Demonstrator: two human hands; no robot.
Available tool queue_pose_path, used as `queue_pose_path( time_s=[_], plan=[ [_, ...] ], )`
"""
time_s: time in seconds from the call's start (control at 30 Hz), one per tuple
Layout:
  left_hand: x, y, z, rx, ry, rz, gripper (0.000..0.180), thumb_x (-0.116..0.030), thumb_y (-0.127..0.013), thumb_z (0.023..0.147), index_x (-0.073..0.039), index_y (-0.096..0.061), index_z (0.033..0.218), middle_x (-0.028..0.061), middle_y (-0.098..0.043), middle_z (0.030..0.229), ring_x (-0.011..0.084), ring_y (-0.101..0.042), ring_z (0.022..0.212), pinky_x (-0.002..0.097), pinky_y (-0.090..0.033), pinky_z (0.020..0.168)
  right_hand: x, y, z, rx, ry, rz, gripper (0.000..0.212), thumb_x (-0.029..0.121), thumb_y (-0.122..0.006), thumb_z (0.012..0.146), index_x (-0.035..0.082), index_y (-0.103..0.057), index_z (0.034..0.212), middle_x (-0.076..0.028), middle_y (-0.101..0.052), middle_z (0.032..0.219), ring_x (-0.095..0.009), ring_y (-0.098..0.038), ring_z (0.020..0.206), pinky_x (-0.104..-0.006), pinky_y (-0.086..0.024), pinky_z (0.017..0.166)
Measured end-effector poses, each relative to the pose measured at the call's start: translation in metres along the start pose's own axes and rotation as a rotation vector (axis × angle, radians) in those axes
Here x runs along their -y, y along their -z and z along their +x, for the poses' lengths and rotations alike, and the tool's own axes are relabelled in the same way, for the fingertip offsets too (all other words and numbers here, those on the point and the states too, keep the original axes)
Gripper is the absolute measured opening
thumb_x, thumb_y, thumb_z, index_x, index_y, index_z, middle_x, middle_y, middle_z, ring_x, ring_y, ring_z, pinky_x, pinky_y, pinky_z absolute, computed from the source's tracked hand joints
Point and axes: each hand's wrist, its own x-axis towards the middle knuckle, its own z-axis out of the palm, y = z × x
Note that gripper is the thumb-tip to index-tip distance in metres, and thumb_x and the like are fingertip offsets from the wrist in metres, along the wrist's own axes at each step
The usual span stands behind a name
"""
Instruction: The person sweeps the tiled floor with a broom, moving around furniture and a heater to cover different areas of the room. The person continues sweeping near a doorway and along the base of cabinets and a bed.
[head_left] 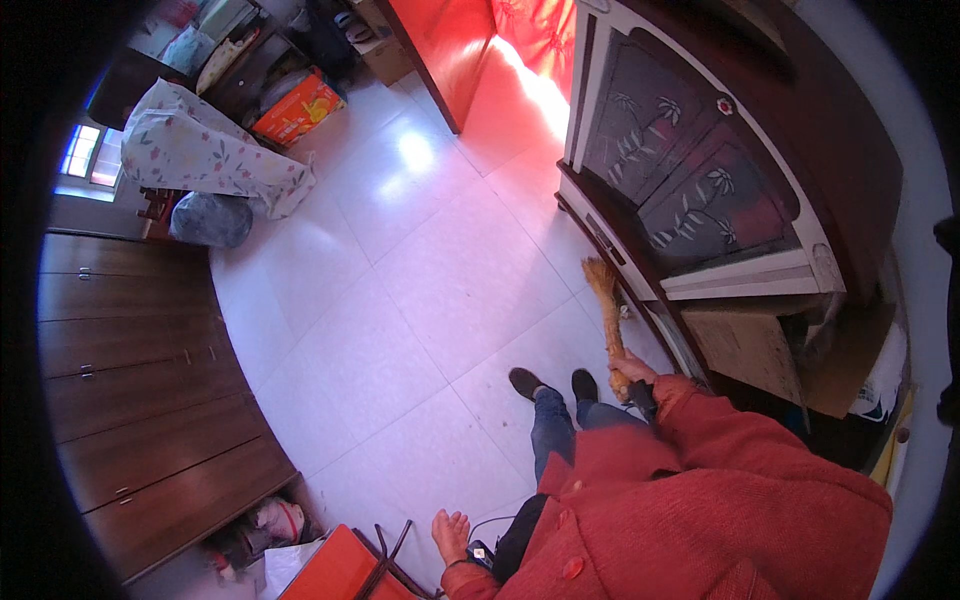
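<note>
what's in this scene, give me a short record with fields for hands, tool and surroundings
right hand: gripping the straw broom near its handle end
left hand: open, nothing visibly held
broom position: flared end beside the glass-fronted cabinet
left side: brown cupboard with metal handles
floor: pale tiles

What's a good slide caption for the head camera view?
Right hand grips a straw broom beside a flower-patterned cabinet; left hand open.
</note>
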Motion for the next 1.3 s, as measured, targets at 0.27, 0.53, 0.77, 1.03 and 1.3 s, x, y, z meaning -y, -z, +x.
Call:
queue_pose_path(
  time_s=[0.27, 0.53, 0.77, 1.03, 1.3],
  plan=[
    [-0.048, -0.001, 0.048, 0.003, 0.023, -0.013, 0.045, -0.035, -0.049, 0.08, -0.01, -0.036, 0.115, 0.015, -0.049, 0.098, 0.0254, -0.052, 0.082, 0.0356, -0.045, 0.069, 0.034, -0.093, 0.013, 0.407, -0.03, -0.225, 0.045, 0.018, -0.051, 0.07, 0.002, -0.037, 0.11, -0.01, -0.05, 0.082, -0.02, -0.053, 0.068, -0.031, -0.046, 0.058],
    [-0.101, 0.005, 0.095, 0.002, 0.05, -0.052, 0.044, -0.034, -0.048, 0.08, -0.009, -0.036, 0.114, 0.0139, -0.051, 0.095, 0.0242, -0.053, 0.078, 0.0355, -0.045, 0.068, 0.122, -0.154, -0.023, 0.505, -0.105, -0.02, 0.041, 0.019, -0.049, 0.074, 0.009, -0.037, 0.112, -0.007, -0.05, 0.069, -0.015, -0.052, 0.054, -0.0276, -0.044, 0.039],
    [-0.127, -0.016, 0.108, 0.022, 0.06, -0.079, 0.042, -0.035, -0.048, 0.08, -0.01, -0.037, 0.112, 0.0121, -0.051, 0.091, 0.0219, -0.052, 0.074, 0.0334, -0.044, 0.065, 0.174, -0.126, 0.003, 0.254, 0.014, 0.157, 0.04, 0.021, -0.049, 0.076, 0.01, -0.036, 0.112, -0.009, -0.05, 0.069, -0.018, -0.052, 0.051, -0.0287, -0.043, 0.038],
    [-0.143, -0.063, 0.097, -0.078, 0.148, -0.166, 0.038, -0.035, -0.046, 0.081, -0.011, -0.039, 0.109, 0.011, -0.051, 0.088, 0.0218, -0.052, 0.072, 0.0321, -0.045, 0.061, 0.189, -0.103, 0.141, 0.142, -0.02, -0.17, 0.041, 0.017, -0.054, 0.07, 0.0, -0.04, 0.105, -0.013, -0.053, 0.074, -0.023, -0.055, 0.064, -0.0337, -0.046, 0.054],
    [-0.201, -0.158, 0.076, -0.05, 0.063, -0.104, 0.042, -0.034, -0.05, 0.08, -0.011, -0.037, 0.113, 0.0116, -0.051, 0.088, 0.0226, -0.052, 0.075, 0.0326, -0.046, 0.064, 0.251, -0.129, 0.143, 0.502, -0.031, -0.219, 0.032, 0.019, -0.052, 0.071, 0.005, -0.039, 0.096, -0.008, -0.046, 0.069, -0.016, -0.048, 0.05, -0.0295, -0.041, 0.039]
  ],
)
